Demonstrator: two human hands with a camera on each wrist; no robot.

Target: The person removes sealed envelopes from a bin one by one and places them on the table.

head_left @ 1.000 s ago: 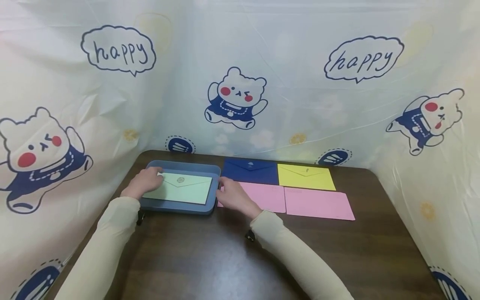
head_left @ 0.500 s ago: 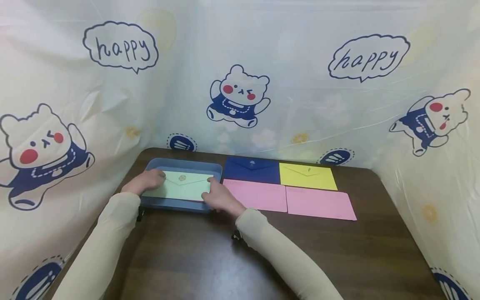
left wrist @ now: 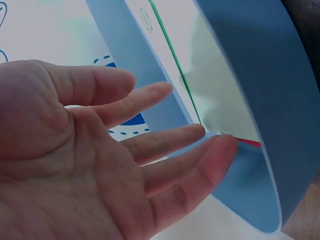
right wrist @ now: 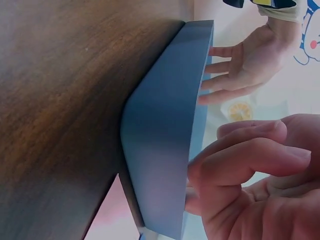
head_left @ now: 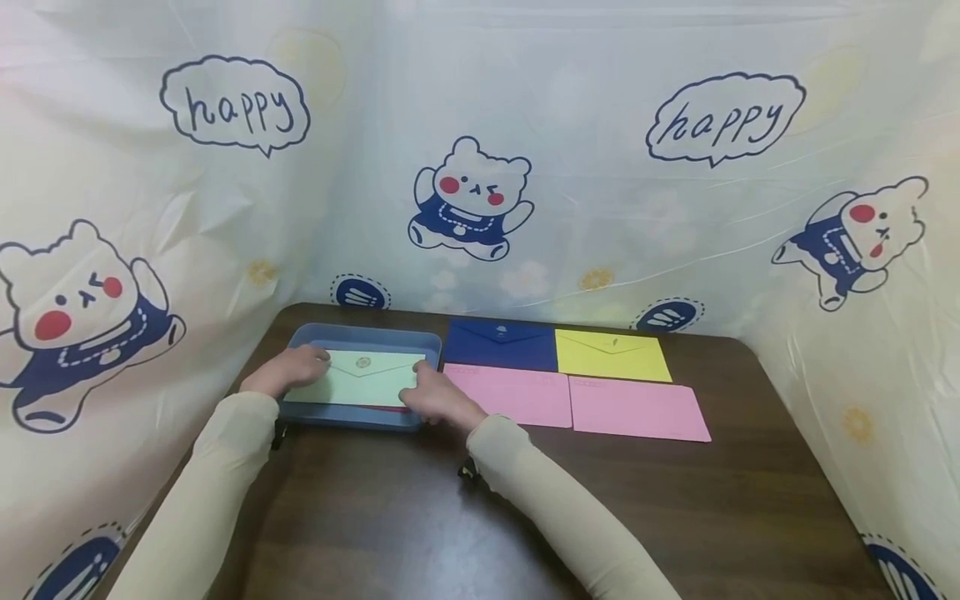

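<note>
A mint-green envelope [head_left: 363,387] with a round seal lies in a blue tray [head_left: 360,333]. A thin red edge [head_left: 386,408] shows beneath its front side. My left hand [head_left: 288,371] is at the envelope's left end; the left wrist view shows its fingers [left wrist: 175,200] extended, tips at the edge. At the opposite end, my right hand [head_left: 442,396] has index and thumb reaching over the tray's right wall to the envelope. Its other fingers [right wrist: 250,160] are bent in the right wrist view. The wall hides the fingertips there, so I cannot tell if they pinch.
Right of the tray, a dark blue envelope [head_left: 501,343] and a yellow envelope [head_left: 613,355] lie behind two pink envelopes [head_left: 517,396]. They rest flat on a dark wooden table [head_left: 420,508]. A printed curtain [head_left: 600,208] encloses the back and sides.
My right hand has moved left from beside the tray's right wall onto the envelope's right end. The red edge beneath the envelope has come into sight. My left hand stays at the left end.
</note>
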